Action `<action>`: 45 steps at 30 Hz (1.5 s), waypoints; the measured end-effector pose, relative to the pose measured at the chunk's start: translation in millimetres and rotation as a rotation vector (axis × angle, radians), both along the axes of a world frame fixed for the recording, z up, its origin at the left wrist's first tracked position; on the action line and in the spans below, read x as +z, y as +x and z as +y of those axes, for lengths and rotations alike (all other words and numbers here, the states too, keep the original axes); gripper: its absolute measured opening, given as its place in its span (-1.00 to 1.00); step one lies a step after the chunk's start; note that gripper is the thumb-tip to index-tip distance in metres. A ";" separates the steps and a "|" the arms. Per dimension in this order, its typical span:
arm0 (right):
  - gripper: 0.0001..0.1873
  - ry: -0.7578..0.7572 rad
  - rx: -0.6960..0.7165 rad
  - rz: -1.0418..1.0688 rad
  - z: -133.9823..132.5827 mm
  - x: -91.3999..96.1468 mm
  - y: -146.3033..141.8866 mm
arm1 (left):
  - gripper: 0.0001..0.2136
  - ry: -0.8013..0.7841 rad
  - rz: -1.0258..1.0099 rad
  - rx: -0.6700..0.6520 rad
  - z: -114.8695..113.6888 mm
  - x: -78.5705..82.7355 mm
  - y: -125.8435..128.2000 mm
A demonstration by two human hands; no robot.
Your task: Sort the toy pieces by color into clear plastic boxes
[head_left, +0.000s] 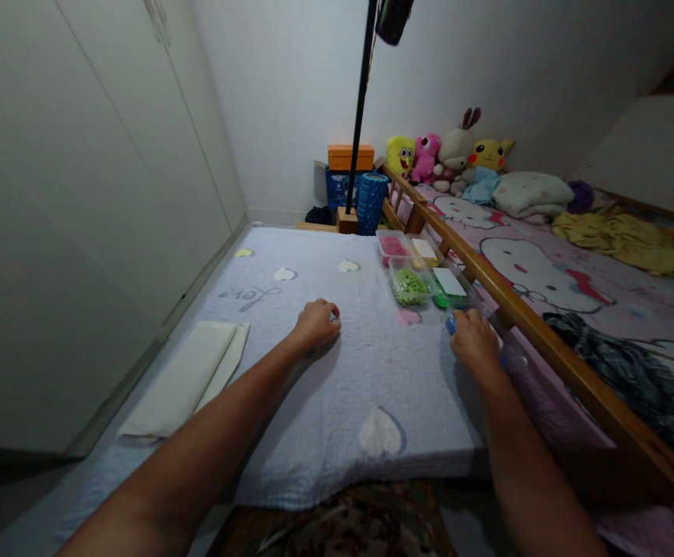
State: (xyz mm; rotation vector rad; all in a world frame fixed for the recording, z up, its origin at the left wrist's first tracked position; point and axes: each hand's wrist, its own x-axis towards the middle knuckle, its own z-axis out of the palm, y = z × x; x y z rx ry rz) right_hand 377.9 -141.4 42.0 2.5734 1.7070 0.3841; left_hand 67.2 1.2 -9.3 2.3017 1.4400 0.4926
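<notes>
My left hand (pixel 316 322) rests as a loose fist on the pale blue blanket (pixel 325 371), fingers curled under, nothing visible in it. My right hand (pixel 474 340) lies further right, fingers closed around a small blue thing at its far edge, which I cannot make out. Just beyond it stand clear plastic boxes: one with green beads (pixel 409 285), one with a white lid over green (pixel 449 283), one with pink contents (pixel 393 246) and one with a pale lid (pixel 425 249).
A wooden bed rail (pixel 522 313) runs along the right, with a cartoon-cat sheet and plush toys (pixel 453 155) behind. A folded white cloth (pixel 189 375) lies at left by white cupboard doors. A black pole (pixel 360 108), blue roller (pixel 371 203) and orange box stand at the back.
</notes>
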 end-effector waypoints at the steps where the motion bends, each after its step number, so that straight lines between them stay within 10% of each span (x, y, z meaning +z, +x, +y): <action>1: -0.53 -0.008 0.005 0.003 0.7 0.8 -0.6 | -0.77 -0.014 -0.001 -0.023 -6.5 0.8 -1.4; 13: -0.61 -0.029 0.180 0.027 2.3 7.8 -74.3 | -0.78 -0.076 -0.362 -0.082 -57.3 2.3 1.5; 27: -0.69 -0.109 0.491 0.307 51.4 24.2 -222.2 | -0.61 -0.478 -1.153 0.134 -46.0 -6.4 -5.9; 37: -0.58 0.183 0.254 0.334 67.1 24.2 -133.0 | -0.64 -0.704 -1.162 0.208 -48.5 1.6 -7.7; 45: -0.65 0.177 0.105 0.479 68.6 -12.8 -101.7 | -0.41 -0.665 -1.061 0.062 -60.3 4.4 1.0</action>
